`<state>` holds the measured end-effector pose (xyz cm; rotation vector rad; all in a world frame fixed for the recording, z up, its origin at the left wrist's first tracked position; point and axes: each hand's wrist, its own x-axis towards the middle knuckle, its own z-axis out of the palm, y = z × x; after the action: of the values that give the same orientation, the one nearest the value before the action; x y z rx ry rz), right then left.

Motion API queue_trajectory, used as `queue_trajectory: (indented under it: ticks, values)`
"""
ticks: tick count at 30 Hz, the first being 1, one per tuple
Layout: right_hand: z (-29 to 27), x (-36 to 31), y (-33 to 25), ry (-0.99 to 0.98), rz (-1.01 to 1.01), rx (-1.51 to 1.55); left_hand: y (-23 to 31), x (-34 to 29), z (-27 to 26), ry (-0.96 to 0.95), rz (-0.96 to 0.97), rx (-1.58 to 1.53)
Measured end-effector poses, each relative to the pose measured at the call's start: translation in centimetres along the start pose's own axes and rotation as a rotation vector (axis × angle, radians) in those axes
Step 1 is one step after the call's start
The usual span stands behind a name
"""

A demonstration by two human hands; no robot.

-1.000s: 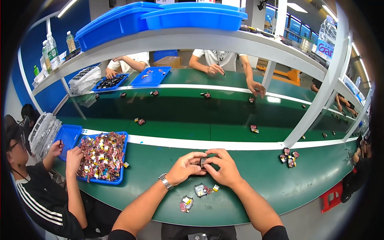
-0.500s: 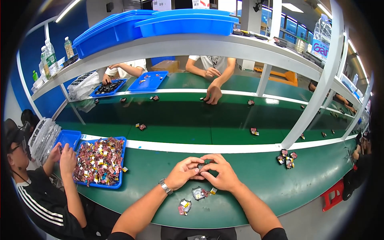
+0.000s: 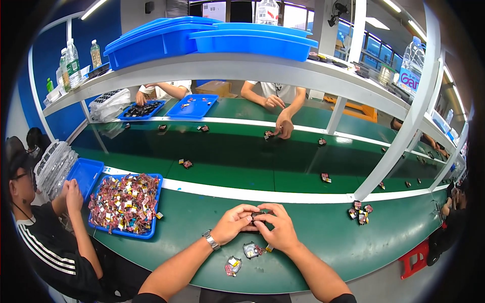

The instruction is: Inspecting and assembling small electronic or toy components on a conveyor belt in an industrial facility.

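Observation:
Both hands meet over the green bench [image 3: 197,252], fingers closed round a small black frame-like part [image 3: 256,218]. My left hand [image 3: 232,223] grips it from the left, with a metal-banded watch [image 3: 210,240] on that wrist. From the right, my right hand [image 3: 279,227] has thumb and fingers on the same part. Fingers hide most of it, so its exact kind does not show. Just below my hands lies a small dark-rimmed unit [image 3: 251,250] with a reddish circuit piece beside it. Nearer to me rests a similar unit [image 3: 233,266] with a yellow-and-white piece on it.
To the left, a blue tray [image 3: 158,202] holds heaped reddish circuit pieces; a co-worker [image 3: 50,252] sits beside it. Several units [image 3: 359,213] lie at right by a shelf post [image 3: 391,126]. Past a white rail, a green belt [image 3: 232,171] carries scattered units. Another person's hand [image 3: 284,127] reaches over it.
The view has shifted slightly. My hands keep hold of the black part, their fingers shifting a little. Across the belt, the other person's hand is now at a unit; the left co-worker's hands have drawn together.

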<state>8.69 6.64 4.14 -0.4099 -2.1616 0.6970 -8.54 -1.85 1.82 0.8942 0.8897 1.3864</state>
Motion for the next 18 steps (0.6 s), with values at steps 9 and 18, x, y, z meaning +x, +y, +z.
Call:
queue_trajectory:
  ticks: [9,18]
  values:
    - [0.0,-0.1,0.6,-0.031,0.181,0.280,-0.5,0.0,-0.3,0.058,0.084,0.029]
    - [0.2,-0.4,2.1,-0.139,0.279,0.615,-0.2,-0.3,-0.3,0.040,0.151,0.157]
